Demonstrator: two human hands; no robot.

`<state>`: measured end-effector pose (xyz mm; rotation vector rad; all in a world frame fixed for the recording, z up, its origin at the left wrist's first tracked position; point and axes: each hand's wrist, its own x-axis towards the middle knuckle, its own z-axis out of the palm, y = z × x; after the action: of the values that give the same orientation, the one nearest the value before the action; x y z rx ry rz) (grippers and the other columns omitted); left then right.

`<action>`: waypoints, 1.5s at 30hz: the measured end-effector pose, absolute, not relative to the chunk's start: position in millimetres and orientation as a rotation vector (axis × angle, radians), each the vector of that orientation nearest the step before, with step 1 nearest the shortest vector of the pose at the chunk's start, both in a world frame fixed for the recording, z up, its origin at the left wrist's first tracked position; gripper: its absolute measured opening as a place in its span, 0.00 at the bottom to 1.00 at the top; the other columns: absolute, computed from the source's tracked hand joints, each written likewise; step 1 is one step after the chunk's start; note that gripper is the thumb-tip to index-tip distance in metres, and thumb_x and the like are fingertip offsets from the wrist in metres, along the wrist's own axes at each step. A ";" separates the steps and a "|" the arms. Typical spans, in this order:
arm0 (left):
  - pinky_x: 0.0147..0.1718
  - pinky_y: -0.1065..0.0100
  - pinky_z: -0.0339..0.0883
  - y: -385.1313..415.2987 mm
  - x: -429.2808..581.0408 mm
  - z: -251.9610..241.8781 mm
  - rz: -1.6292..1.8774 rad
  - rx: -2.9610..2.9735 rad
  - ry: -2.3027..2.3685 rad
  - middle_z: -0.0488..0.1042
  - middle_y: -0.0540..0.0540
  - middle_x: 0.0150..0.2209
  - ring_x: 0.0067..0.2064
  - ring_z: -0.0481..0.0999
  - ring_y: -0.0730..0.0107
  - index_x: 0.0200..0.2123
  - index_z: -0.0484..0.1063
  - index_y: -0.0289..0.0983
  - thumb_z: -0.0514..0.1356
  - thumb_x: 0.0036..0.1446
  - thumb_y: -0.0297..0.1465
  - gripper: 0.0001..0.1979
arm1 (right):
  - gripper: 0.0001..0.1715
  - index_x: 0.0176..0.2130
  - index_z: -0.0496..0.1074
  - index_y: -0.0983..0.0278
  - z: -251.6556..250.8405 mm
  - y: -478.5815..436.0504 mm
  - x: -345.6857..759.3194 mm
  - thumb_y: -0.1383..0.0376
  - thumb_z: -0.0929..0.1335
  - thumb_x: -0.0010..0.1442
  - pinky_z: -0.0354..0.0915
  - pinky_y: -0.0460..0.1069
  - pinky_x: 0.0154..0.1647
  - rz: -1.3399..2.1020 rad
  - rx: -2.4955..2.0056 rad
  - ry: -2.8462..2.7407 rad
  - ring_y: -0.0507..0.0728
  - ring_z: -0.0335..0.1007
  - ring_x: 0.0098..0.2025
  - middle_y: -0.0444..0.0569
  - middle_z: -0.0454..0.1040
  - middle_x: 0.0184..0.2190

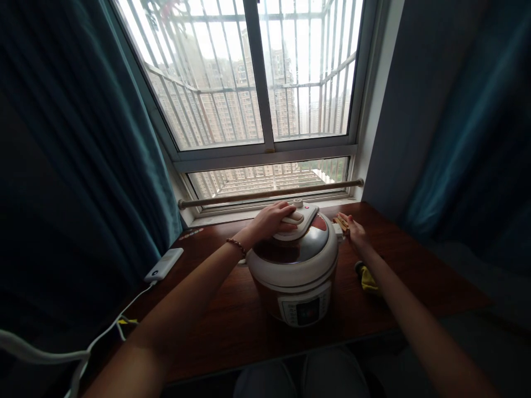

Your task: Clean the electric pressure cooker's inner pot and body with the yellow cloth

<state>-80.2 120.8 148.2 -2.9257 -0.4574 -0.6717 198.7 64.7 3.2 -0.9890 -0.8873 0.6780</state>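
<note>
An electric pressure cooker [296,276] with a white rim, a glossy dark lid and a front control panel stands upright on the brown wooden table. My left hand [271,218] is wrapped over the lid handle [294,217], just behind which sits a small white valve knob [298,203]. At the cooker's right side, my right hand [352,228] has its fingers closed on a small yellow-brown piece [341,224], perhaps a folded cloth; its kind is unclear. That piece is beside the white side handle [338,232]. Whether they touch cannot be made out.
A yellow cloth-like item [368,281] with a dark end lies under my right forearm. At the left, a white power bank [164,265] has a white cable [136,298] plugged in. A barred window [265,148] and a horizontal rail [269,194] rise behind the table [199,342]; blue curtains [124,138] hang beside it.
</note>
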 end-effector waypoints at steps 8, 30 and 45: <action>0.37 0.66 0.62 106.4 -73.9 143.2 -0.708 -2.788 -0.546 0.69 0.43 0.40 0.40 0.69 0.63 0.47 0.66 0.39 0.55 0.54 0.47 0.22 | 0.37 0.51 0.68 0.67 7.9 58.3 196.6 0.42 0.60 0.55 0.61 0.56 0.55 0.641 -1.050 -0.947 0.62 0.66 0.52 0.57 0.67 0.52; 0.34 0.65 0.61 90.1 -51.3 119.3 -0.732 -2.433 -1.112 0.70 0.41 0.37 0.40 0.69 0.59 0.42 0.67 0.36 0.50 0.54 0.50 0.25 | 0.33 0.49 0.70 0.65 -1.2 65.4 199.2 0.45 0.62 0.55 0.58 0.56 0.57 0.591 -1.029 -0.902 0.61 0.64 0.54 0.54 0.69 0.50; 0.54 0.61 0.55 86.7 -83.8 129.7 -1.119 -2.745 -0.962 0.64 0.36 0.54 0.56 0.61 0.58 0.57 0.56 0.34 0.50 0.57 0.47 0.31 | 0.31 0.49 0.70 0.65 0.5 63.7 197.0 0.46 0.62 0.56 0.58 0.57 0.56 0.597 -1.029 -0.908 0.61 0.66 0.52 0.54 0.70 0.50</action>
<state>-83.8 86.7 129.7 -2.7448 -0.9616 -1.1189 197.0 63.7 0.5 -1.0287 -0.9085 0.5972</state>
